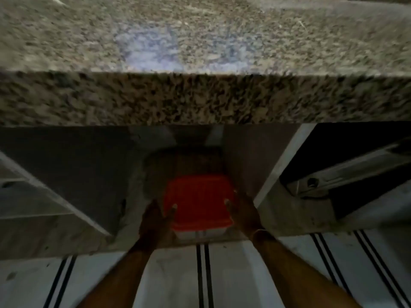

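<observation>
Evidently the fingers lie straight and together, thumbs spread toward the lid. The left hand and right hand flank the red-lidded box, which sits in the dark recess under the counter. It looks reached but not yet lifted. Blur hides whether the palms press its walls, and its contents are unseen.

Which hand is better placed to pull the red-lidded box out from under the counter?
Right, narrowly. The right hand reaches further along the side of the red-lidded box, thumb at the lid edge; the left hand sits nearer the front corner. Both are open, flanking it.
</observation>
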A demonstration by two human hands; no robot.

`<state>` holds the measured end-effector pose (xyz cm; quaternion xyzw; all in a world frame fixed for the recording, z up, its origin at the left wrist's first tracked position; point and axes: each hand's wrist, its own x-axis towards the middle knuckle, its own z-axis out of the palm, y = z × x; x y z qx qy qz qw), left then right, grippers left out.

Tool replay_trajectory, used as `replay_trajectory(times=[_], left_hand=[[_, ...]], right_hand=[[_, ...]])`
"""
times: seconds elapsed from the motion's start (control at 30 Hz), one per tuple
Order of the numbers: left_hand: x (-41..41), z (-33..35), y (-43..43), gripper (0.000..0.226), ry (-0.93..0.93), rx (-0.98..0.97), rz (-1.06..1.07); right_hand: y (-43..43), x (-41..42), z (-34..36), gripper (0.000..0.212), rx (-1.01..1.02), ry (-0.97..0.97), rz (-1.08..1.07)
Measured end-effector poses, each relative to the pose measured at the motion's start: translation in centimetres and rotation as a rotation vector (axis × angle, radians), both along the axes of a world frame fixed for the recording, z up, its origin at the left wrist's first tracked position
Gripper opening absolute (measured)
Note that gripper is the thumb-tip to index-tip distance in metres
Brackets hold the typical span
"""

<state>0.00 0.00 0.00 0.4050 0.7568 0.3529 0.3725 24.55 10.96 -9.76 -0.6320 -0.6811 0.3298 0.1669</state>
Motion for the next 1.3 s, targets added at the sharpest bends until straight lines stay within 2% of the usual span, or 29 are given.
replay_trajectory(times=[0.03,0.1,0.17,0.23,0.33,0.37,0.4,0.5,0.57,0.63,0.7,0.8,0.97,1.03,1.07,1.17,1.3], left_hand=[[-0.1,-1.8,0.9,0.068,-0.041,-0.014,0.024],[-0.9,-5.1,3.0,0.076,-0.108,-0.113,0.05],[-2.4,-8.9,5.1,0.084,-0.171,-0.203,0.023],[-4.1,-12.7,6.4,0.09,-0.177,-0.294,-0.082],[-5.7,-16.3,7.4,0.057,-0.106,-0.312,-0.058],[-6.0,-17.0,7.4,0.053,-0.089,-0.313,-0.033],[-5.9,-16.7,7.1,0.055,-0.073,-0.319,-0.027],[-5.3,-14.4,4.5,0.081,-0.147,-0.289,0.03],[-4.8,-11.5,2.0,0.08,-0.214,-0.23,0.059],[-4.6,-8.3,-0.2,0.088,-0.282,-0.188,0.025],[-4.5,-5.2,-2.0,0.087,-0.285,-0.211,0.022],[-3.9,1.5,-5.1,0.06,-0.248,-0.274,0.057],[-2.3,16.7,-11.6,0.021,-0.263,-0.232,0.168],[-2.1,23.1,-13.6,0.017,-0.256,-0.197,0.154],[-2.0,26.3,-14.8,0.019,-0.254,-0.185,0.14],[-2.0,35.2,-16.8,0.045,-0.206,-0.141,0.12],[-3.2,46.0,-18.3,0.065,-0.201,-0.071,0.053]], right_hand=[[1.2,-0.1,-2.1,0.087,-0.001,0.022,0.009],[2.7,-0.8,-3.1,0.067,-0.045,0.037,0.03],[4.1,-1.3,-4.0,0.048,-0.116,0.052,0.014],[5.0,-1.4,-5.8,0.039,-0.207,0.078,-0.018],[5.8,-1.2,-7.4,0.055,-0.293,0.123,-0.089],[6.0,-1.1,-7.9,0.056,-0.31,0.141,-0.117],[5.4,-1.3,-7.0,0.054,-0.328,0.169,-0.159],[3.3,-1.1,-5.2,0.057,-0.385,0.324,-0.276],[1.3,-1.1,-2.8,0.062,-0.384,0.362,-0.299],[-1.0,-1.0,0.5,0.063,-0.363,0.396,-0.308],[-3.3,-0.8,4.2,0.065,-0.314,0.414,-0.321],[-7.1,0.0,10.6,0.067,-0.307,0.424,-0.375],[-14.7,1.8,24.9,0.053,-0.275,0.447,-0.38],[-17.3,2.2,31.7,0.046,-0.212,0.42,-0.397],[-18.6,2.5,35.0,0.045,-0.196,0.406,-0.408],[-21.1,3.0,44.2,0.05,-0.125,0.375,-0.424],[-23.0,3.4,55.2,0.044,-0.045,0.377,-0.453]])
